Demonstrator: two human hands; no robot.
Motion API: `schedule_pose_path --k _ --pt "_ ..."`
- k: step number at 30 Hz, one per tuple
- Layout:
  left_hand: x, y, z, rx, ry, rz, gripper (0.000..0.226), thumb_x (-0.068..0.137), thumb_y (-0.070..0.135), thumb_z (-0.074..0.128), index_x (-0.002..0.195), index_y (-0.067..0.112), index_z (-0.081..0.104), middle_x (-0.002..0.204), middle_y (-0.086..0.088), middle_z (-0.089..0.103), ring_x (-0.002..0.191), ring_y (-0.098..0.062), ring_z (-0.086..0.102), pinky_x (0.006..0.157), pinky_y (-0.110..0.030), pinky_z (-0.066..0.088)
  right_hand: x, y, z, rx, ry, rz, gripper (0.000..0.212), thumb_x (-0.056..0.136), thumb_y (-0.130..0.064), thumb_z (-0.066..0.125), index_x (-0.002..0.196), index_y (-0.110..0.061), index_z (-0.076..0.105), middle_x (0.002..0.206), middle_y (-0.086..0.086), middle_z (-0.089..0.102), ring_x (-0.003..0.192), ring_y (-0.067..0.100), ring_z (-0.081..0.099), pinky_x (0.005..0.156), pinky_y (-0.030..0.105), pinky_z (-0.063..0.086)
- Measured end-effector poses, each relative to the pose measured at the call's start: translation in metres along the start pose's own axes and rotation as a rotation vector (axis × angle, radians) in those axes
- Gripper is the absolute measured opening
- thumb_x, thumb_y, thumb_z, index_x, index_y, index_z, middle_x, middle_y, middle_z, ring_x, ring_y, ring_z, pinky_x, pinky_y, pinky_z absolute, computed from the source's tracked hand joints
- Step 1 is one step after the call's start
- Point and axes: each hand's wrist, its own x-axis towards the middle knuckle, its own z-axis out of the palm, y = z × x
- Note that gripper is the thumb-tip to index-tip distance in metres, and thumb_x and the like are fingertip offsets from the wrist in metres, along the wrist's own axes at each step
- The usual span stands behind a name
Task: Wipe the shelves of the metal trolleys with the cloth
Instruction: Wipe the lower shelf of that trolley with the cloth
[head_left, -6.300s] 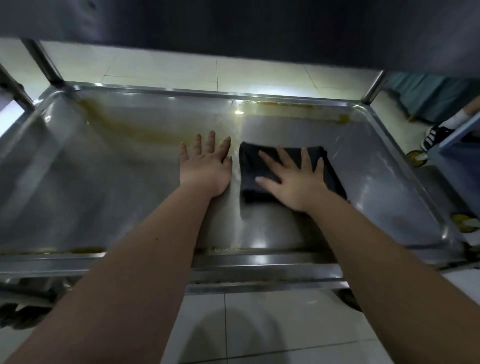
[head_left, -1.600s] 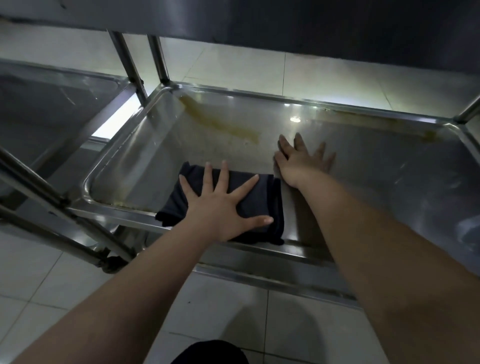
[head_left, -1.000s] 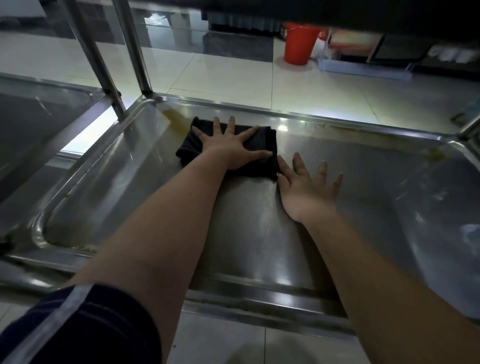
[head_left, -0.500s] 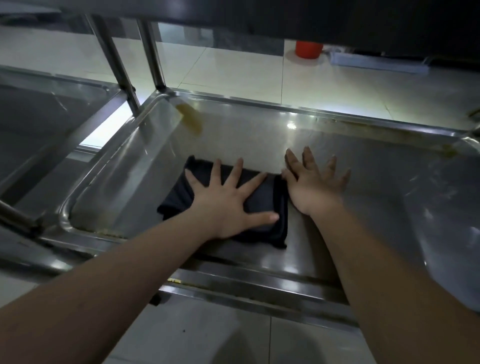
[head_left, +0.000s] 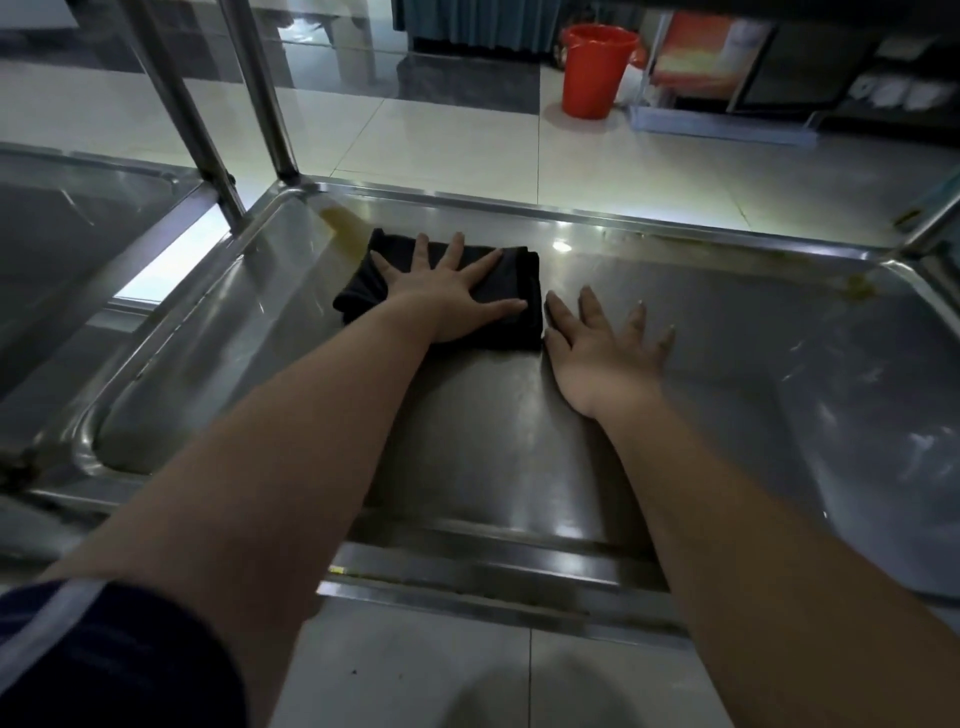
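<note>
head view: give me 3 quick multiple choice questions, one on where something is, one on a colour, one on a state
1. Where on the trolley shelf is the dark cloth?
A. Draped over the near rim
B. Toward the far left corner
C. Against the right wall

2. What colour is the bucket on the floor behind?
A. Blue
B. White
C. Red-orange

3. How is the left hand placed?
A. Flat on the cloth, fingers spread
B. Bunched in a fist round the cloth
C. Lifted clear of the shelf

Answers:
1 B, the cloth lies close to the far rim, well left of centre.
2 C, the bucket shows plainly red-orange.
3 A, straight fingers fan across the cloth, while the right hand lies flat on bare metal beside it.
</note>
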Motion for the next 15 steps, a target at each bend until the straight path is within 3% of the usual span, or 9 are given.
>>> schedule_pose_path --k 8,12,15 --pt "-0.163 0.003 0.036 0.042 -0.039 0.060 0.093 0.061 0.098 0.005 0.144 0.062 -0.019 0.163 0.010 -0.022 0.149 -0.033 -0.021 0.106 -0.078 -0.011 -0.007 -0.002 -0.011 0.034 -0.048 -0.010 0.054 0.099 -0.059 0.014 0.152 -0.053 0.005 0.165 -0.012 -0.007 0.148 0.045 -0.014 0.109 0.073 -0.010" --pt "-0.180 0.007 0.037 0.024 -0.040 0.032 0.096 0.057 0.099 0.004 0.143 0.063 -0.019 0.162 0.011 -0.024 0.149 -0.032 -0.022 0.106 -0.078 -0.008 -0.021 0.001 -0.018 0.016 -0.092 -0.095 0.059 0.097 -0.065 0.018 0.153 -0.051 0.004 0.165 -0.010 -0.008 0.149 0.041 -0.014 0.111 0.069 -0.011" --pt "-0.178 0.007 0.037 0.025 -0.032 0.041 0.096 0.058 0.100 0.004 0.143 0.063 -0.019 0.162 0.012 -0.024 0.149 -0.033 -0.022 0.106 -0.078 -0.008 -0.045 0.022 -0.018 -0.028 -0.123 -0.233 0.062 0.098 -0.066 0.020 0.154 -0.047 0.003 0.166 -0.010 -0.005 0.151 0.035 -0.006 0.117 0.061 -0.003"
